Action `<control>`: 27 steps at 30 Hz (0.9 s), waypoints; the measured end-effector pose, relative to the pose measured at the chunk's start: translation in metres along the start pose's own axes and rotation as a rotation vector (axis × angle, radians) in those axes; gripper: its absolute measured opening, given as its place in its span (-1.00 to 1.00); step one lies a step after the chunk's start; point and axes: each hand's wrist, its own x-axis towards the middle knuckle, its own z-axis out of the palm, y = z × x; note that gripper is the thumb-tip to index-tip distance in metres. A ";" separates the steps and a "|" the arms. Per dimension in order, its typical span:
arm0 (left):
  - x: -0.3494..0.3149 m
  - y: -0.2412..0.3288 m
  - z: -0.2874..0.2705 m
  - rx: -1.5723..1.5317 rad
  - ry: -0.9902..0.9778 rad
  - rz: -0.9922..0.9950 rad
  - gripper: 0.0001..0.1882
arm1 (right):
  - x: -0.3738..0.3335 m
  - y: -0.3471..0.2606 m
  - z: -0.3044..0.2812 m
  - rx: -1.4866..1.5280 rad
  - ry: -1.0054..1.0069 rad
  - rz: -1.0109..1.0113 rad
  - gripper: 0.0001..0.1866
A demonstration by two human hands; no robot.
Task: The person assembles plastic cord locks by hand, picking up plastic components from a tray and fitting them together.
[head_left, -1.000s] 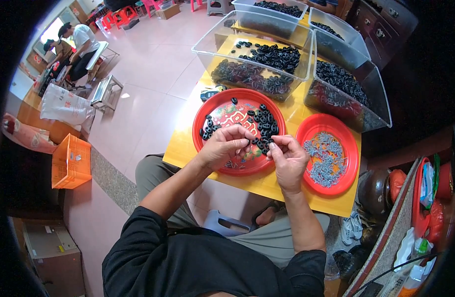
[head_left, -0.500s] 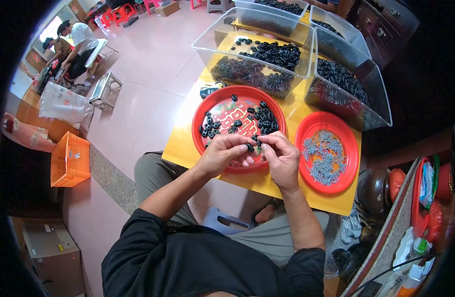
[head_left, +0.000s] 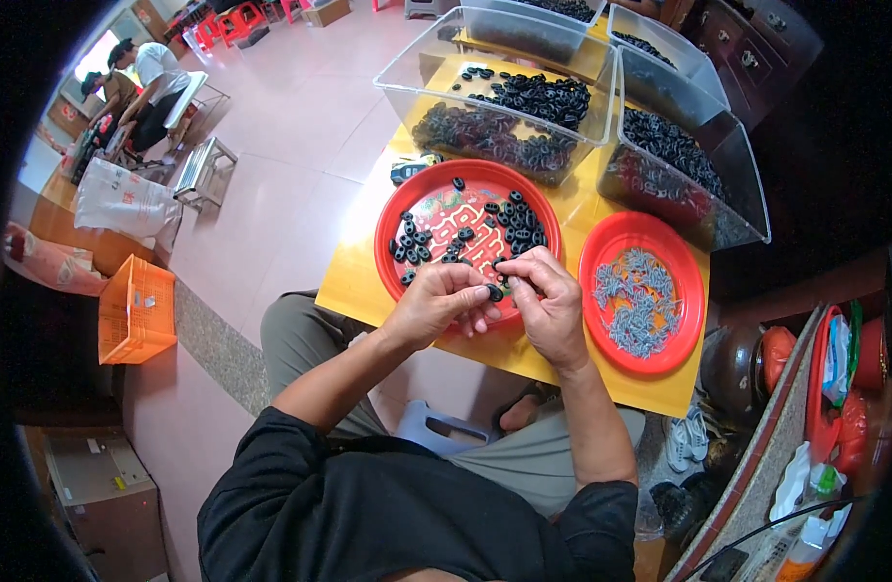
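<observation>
My left hand [head_left: 436, 303] pinches a small black oval piece [head_left: 493, 292] between thumb and fingers, above the near rim of a red round tray [head_left: 389, 215]. Close beside it, my right hand [head_left: 553, 308] has its thumb and index finger closed together near that piece. Whatever those fingertips hold is too small to make out. Inside the tray lie loose black oval pieces [head_left: 522, 225] with holes, clustered at its left and right. A second red tray [head_left: 696, 291], to the right, carries many small grey pieces [head_left: 640, 335].
Clear plastic bins [head_left: 407, 92] with many black pieces stand at the table's far side. A tape measure [head_left: 407, 173] lies behind the first tray on the yellow table [head_left: 344, 276]. An orange crate [head_left: 136, 310] sits on the floor at left. Two people [head_left: 160, 82] sit farther back.
My right fingertips have drawn slightly away from the piece in my left hand, and the right index finger is more bent. My left hand stays nearly in place.
</observation>
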 end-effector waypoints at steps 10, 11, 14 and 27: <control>0.000 -0.004 0.002 0.056 0.016 0.044 -0.85 | 0.000 0.004 -0.001 0.011 -0.093 0.003 -0.84; 0.000 -0.003 0.003 0.057 0.024 0.030 -0.84 | 0.000 0.004 -0.002 0.012 -0.093 0.004 -0.84; -0.001 -0.003 0.005 0.046 0.040 0.009 -0.84 | 0.001 0.004 -0.003 0.052 -0.125 0.021 -0.83; -0.003 -0.003 0.011 0.005 0.119 0.044 -0.85 | 0.002 0.002 -0.003 0.098 -0.129 0.094 -0.85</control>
